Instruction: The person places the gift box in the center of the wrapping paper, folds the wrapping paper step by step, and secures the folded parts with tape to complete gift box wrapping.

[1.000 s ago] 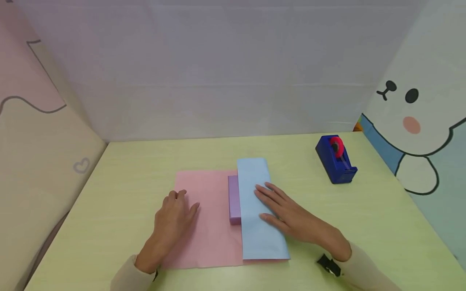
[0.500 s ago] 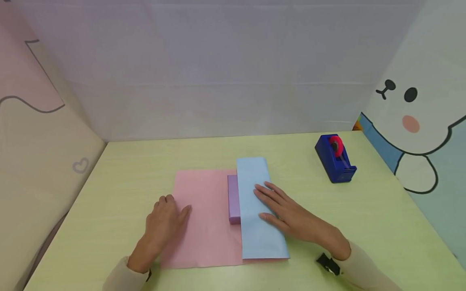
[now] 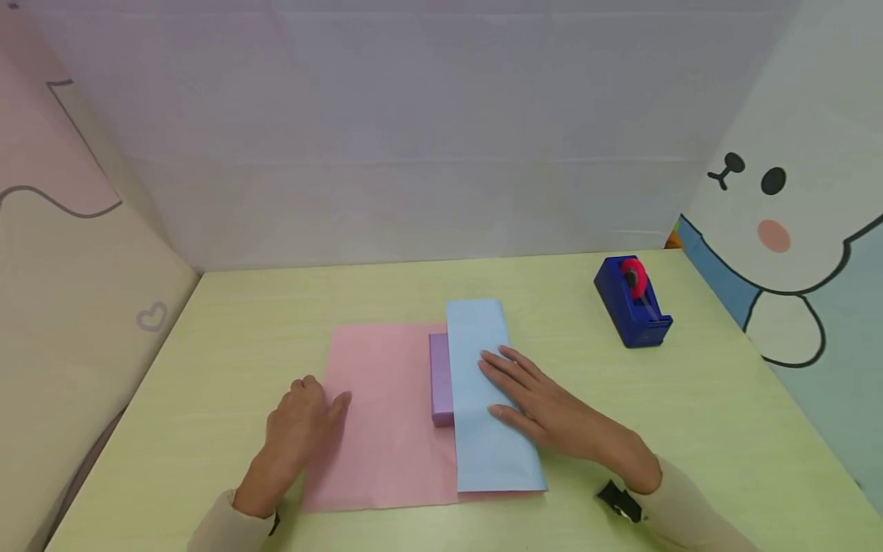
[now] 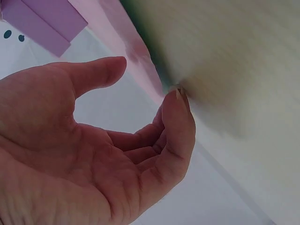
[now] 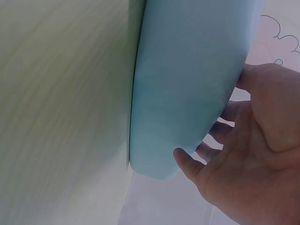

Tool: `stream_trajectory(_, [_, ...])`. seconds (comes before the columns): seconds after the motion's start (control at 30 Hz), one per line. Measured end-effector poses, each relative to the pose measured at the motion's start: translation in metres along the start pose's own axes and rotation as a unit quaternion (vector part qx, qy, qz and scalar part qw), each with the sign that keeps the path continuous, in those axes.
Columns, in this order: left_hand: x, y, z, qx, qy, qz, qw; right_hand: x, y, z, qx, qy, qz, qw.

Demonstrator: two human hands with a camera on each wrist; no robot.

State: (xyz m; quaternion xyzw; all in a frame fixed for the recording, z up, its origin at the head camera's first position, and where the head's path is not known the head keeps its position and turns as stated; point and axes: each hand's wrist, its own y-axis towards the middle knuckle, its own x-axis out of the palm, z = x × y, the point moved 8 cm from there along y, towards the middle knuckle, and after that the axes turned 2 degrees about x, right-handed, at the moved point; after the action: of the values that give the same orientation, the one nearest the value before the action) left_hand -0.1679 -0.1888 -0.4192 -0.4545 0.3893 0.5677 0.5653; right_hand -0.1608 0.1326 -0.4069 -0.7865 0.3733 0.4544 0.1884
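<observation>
A sheet of paper, pink [image 3: 386, 452] on one face and blue [image 3: 483, 399] on the other, lies on the table. Its right part is folded over a purple box [image 3: 441, 379], whose left side shows. My right hand [image 3: 555, 410] rests on the blue flap with fingers spread, pressing it over the box. At the sheet's left edge is my left hand [image 3: 297, 422]. In the left wrist view this hand [image 4: 108, 136] has bent fingers, fingertips right at the pink edge [image 4: 136, 51], and the thumb stands apart from them. Most of the box is hidden under the flap.
A blue tape dispenser [image 3: 631, 303] with a red-cored roll stands at the back right of the pale green table [image 3: 262, 307]. Cloth-like walls with cartoon prints enclose the table at the back and both sides.
My left hand has slid left and slightly toward me, from over the pink paper to its left edge. The right hand stays on the blue flap.
</observation>
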Motion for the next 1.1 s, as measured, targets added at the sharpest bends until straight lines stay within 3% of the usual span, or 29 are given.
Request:
stream_trajectory(0.17, [-0.003, -0.001, 0.001, 0.015, -0.02, 0.014, 0.9996, 0.0, 0.0, -0.001, 0.001, -0.002, -0.001, 1.0])
stream_trajectory(0.43, [-0.009, -0.001, 0.003, -0.009, -0.077, -0.021, 0.9968, 0.0, 0.0, -0.001, 0.004, -0.003, -0.003, 1.0])
stream_trajectory(0.73, [-0.017, -0.003, 0.005, 0.031, -0.12, 0.012, 0.9923, -0.001, 0.0, -0.002, -0.013, -0.009, 0.011, 0.9998])
stream_trajectory(1.1, [-0.025, -0.005, 0.01, 0.03, -0.15, 0.013, 0.9881, -0.001, -0.001, -0.002, -0.011, -0.003, 0.007, 0.9999])
